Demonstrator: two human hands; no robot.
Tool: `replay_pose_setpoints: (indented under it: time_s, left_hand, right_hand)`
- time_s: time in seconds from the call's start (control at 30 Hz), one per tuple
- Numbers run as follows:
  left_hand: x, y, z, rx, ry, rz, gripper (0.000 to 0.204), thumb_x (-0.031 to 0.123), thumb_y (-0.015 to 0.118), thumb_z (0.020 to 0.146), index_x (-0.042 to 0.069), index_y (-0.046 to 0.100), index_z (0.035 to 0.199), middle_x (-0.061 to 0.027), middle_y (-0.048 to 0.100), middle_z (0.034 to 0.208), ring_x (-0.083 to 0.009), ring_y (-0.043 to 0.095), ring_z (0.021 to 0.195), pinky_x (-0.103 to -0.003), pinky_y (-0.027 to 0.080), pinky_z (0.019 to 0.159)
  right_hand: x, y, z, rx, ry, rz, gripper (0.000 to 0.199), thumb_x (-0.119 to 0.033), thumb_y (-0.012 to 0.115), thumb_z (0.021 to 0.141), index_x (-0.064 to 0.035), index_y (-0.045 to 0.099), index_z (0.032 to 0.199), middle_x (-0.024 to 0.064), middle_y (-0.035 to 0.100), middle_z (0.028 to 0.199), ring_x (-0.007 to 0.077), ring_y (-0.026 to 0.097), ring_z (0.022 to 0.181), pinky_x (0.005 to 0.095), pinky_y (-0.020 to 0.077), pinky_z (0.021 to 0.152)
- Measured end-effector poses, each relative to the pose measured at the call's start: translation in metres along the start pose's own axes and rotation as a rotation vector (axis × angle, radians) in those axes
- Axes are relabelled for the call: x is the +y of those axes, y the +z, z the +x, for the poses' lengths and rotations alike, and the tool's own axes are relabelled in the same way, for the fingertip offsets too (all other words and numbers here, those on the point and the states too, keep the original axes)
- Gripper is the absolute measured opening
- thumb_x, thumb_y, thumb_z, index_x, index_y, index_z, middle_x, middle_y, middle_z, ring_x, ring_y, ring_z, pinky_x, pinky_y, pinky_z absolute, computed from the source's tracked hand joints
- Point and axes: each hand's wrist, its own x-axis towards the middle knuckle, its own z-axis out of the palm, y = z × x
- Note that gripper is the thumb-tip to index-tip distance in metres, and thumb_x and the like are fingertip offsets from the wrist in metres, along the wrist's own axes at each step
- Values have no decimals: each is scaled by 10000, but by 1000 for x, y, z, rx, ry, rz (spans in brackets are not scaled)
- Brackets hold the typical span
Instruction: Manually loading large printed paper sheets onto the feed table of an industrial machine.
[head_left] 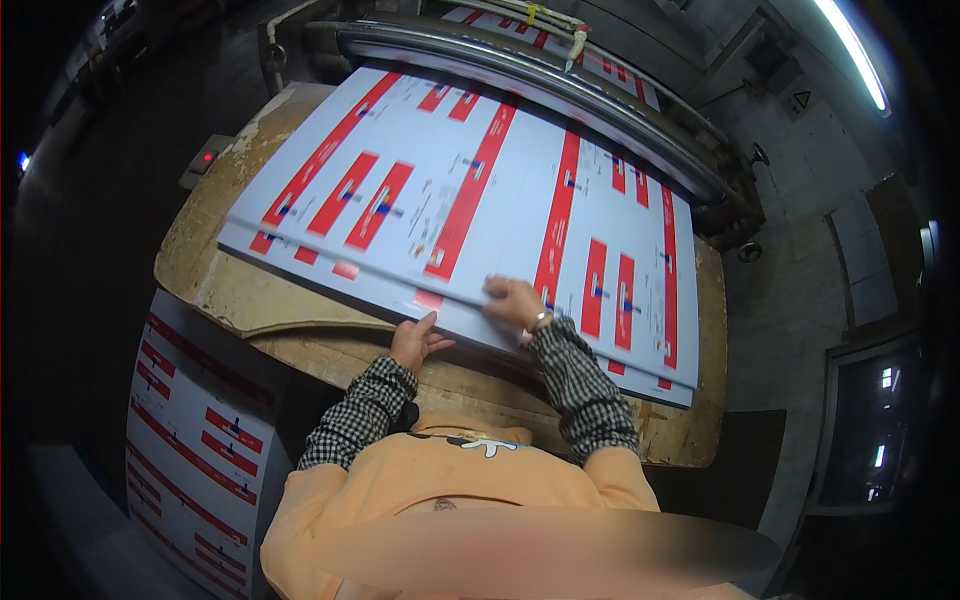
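Observation:
Large white printed sheets (510, 210) with red bands lie in front of me, their near edges slightly staggered. At the near edge of the top sheet, my right hand (513, 304) is closed, fingers curled at the edge as if pinching it; its fingertips are partly hidden. My left hand (418, 342) is at the lower sheet edge a little to the left, thumb raised and fingers stretched out apart. Both forearms wear checked sleeves.
A worn wooden table (215, 265) carries the sheets. Across its far side runs a metal roller (530, 105), with more printed sheet beyond. A tall stack of similar printed sheets (190, 440) stands below left. A small box with a red light (207, 157) sits at the table's left.

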Motion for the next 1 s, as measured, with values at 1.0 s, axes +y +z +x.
replay_pose_setpoints:
  time_s: [1.0]
  left_hand:
    - [-1, 5, -3, 69, 14, 1, 290, 89, 317, 868, -48, 464, 1076, -201, 543, 1035, -314, 563, 958, -476, 476, 832]
  right_hand:
    - [-11, 13, -45, 60, -234, -108, 373, -173, 585, 653, 20, 605, 972, 179, 558, 1098, 287, 543, 1010, 309, 418, 882]
